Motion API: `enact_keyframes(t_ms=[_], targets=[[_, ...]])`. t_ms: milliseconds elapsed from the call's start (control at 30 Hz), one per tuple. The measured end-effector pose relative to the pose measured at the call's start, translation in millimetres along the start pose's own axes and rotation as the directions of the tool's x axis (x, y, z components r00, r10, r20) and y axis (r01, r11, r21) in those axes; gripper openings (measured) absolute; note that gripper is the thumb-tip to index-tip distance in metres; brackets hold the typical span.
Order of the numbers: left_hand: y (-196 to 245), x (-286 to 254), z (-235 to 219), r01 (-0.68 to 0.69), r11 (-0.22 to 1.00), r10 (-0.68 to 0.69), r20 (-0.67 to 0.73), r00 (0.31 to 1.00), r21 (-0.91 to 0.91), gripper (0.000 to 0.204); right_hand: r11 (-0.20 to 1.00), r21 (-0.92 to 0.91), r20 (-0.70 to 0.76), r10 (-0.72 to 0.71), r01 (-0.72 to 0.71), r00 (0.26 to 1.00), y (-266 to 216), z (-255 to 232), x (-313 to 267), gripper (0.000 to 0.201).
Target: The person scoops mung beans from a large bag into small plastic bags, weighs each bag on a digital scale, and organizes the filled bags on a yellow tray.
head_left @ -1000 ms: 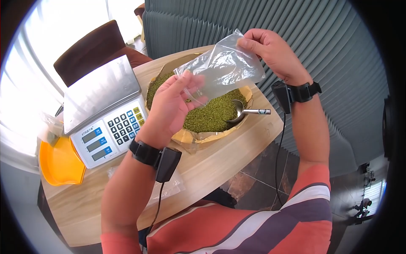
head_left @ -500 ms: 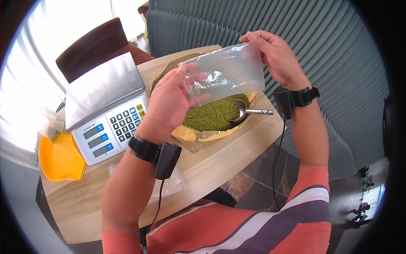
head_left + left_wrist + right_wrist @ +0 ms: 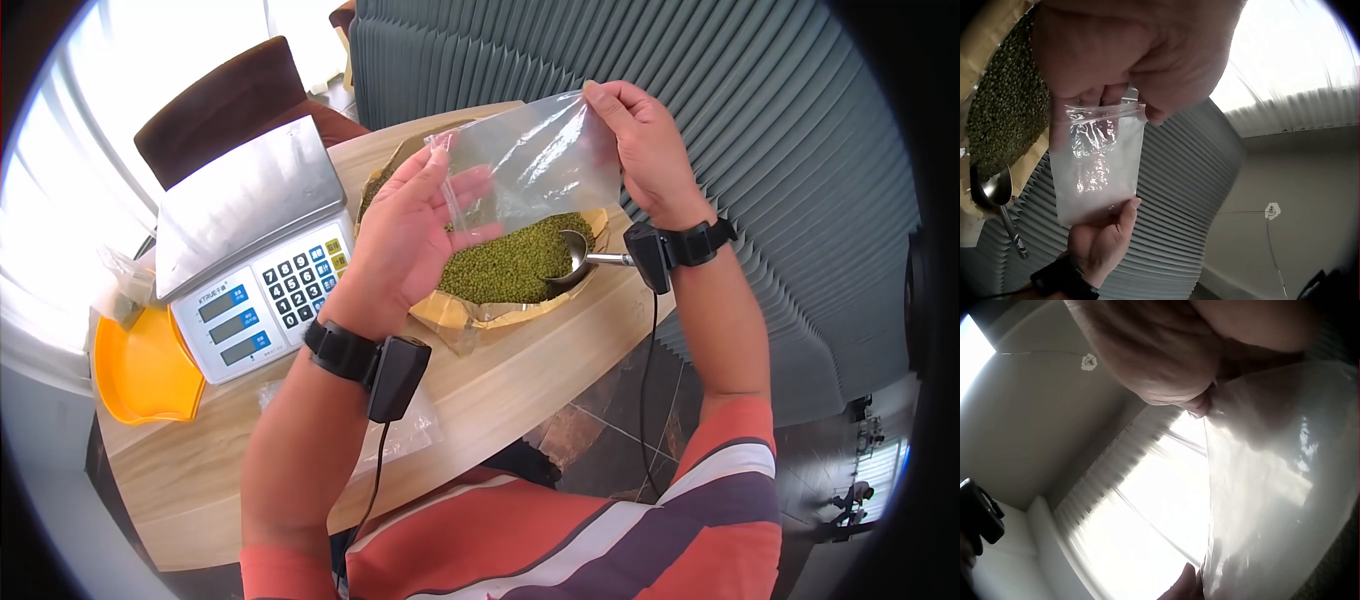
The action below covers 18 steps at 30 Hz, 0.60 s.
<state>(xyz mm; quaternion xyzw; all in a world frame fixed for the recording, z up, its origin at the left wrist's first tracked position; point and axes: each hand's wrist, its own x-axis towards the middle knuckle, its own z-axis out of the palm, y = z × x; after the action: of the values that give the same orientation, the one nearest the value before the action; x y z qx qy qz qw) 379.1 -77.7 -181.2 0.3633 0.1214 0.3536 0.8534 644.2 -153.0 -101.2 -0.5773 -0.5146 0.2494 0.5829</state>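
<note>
A clear zip-seal plastic bag (image 3: 545,150) is stretched flat between both hands, above green beans (image 3: 500,272) in an open sack (image 3: 455,318). My left hand (image 3: 405,235) pinches the bag's zip end between thumb and fingers, and some of its fingers show through the plastic. At the opposite end, my right hand (image 3: 652,150) grips a corner, thumb on top. The left wrist view shows the zip strip right by the left fingers and the bag (image 3: 1094,169) holding nothing. A metal scoop (image 3: 575,262) rests with its bowl in the beans.
Left of the sack stands a scale (image 3: 245,270) with a steel pan and keypad. Beside it are an orange tray (image 3: 150,370) and a small filled plastic bag (image 3: 125,290). More clear plastic (image 3: 405,430) lies under the left forearm. A brown chair (image 3: 225,110) stands behind the table.
The bag has gone from crumpled and slanted to pulled smooth between the hands. My right hand shifted its hold along the far edge and dropped slightly; the left hand stayed nearly in place.
</note>
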Motion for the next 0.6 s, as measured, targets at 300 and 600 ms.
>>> enact_keyframes(t_ms=[300,600], targets=[[0,-5,1,-0.065,0.996,0.065,0.002,0.998,-0.056,0.041,0.999,-0.004,-0.038,-0.034,0.034,0.999,0,18,-9,0.033],[-9,4,-32,-0.168,0.98,0.18,-0.105,0.978,0.11,0.047,0.978,-0.067,-0.126,-0.202,0.195,0.971,1,11,-13,0.031]])
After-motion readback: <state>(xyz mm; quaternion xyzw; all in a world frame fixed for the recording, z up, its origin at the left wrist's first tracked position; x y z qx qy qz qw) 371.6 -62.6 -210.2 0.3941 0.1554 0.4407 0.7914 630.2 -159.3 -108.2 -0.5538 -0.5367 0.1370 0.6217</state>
